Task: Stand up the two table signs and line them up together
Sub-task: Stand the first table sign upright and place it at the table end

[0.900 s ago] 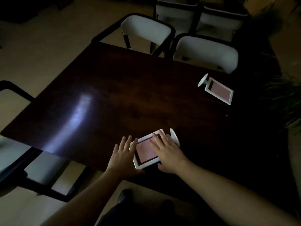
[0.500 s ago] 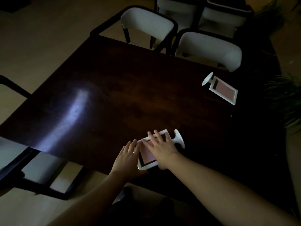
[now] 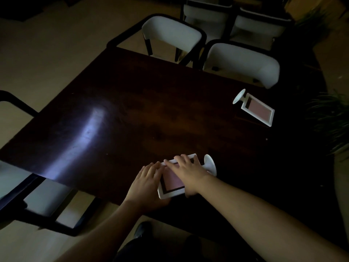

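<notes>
A white-framed table sign with a pink insert (image 3: 172, 183) lies near the front edge of the dark wooden table (image 3: 132, 120), its round base pointing right. My left hand (image 3: 147, 184) grips the sign's left edge. My right hand (image 3: 186, 172) lies across its top, fingers spread over the far edge, thumb under the near side. The frame looks slightly tilted up off the table. A second, matching sign (image 3: 257, 109) lies flat at the far right of the table, its base pointing left, well apart from both hands.
Two white chairs (image 3: 241, 61) stand pushed in at the table's far edge, with more behind them. A black-framed chair (image 3: 37, 195) sits at the left. A leafy plant (image 3: 332, 121) is beside the table's right edge. The room is dim.
Both hands have closed in on the near sign and turned it, so its base swung to the right. The frame's left side has begun to lift. The far sign has not moved.
</notes>
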